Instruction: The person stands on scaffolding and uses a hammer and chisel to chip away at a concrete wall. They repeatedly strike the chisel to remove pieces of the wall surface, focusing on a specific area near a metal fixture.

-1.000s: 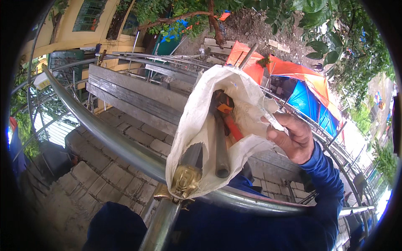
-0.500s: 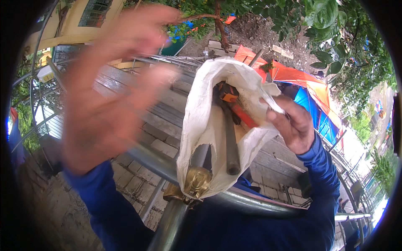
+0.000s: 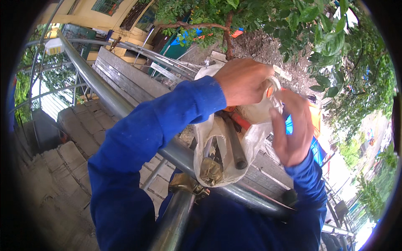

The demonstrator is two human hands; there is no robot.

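A white, crumpled plastic bag [image 3: 261, 136] hangs with its mouth towards me, a large hole in its near side. Inside lie a grey metal tube [image 3: 234, 144] and a red-and-black tool [image 3: 240, 120], partly hidden by my left hand. A brass-coloured coupler [image 3: 211, 170] shows through the hole. My left hand [image 3: 245, 81] reaches across the bag's mouth, its curled fingers closed at the far right rim; its fingertips are partly hidden. My right hand [image 3: 298, 121] is beside the rim on the right, thumb and fingers apart, fingertips close to the plastic.
Below the bag, a steel pipe [image 3: 113, 102] runs diagonally, joined to an upright pipe [image 3: 176, 221] by another brass-coloured coupler [image 3: 183, 184]. Grey planks [image 3: 125, 79] lie beyond. Leafy branches [image 3: 301, 25] hang at the upper right, near an orange and blue tarp [image 3: 316, 152].
My left hand has swung from the raised left side across to the bag's far right rim. My right hand's thumb and fingers have spread. The view has shifted a little.
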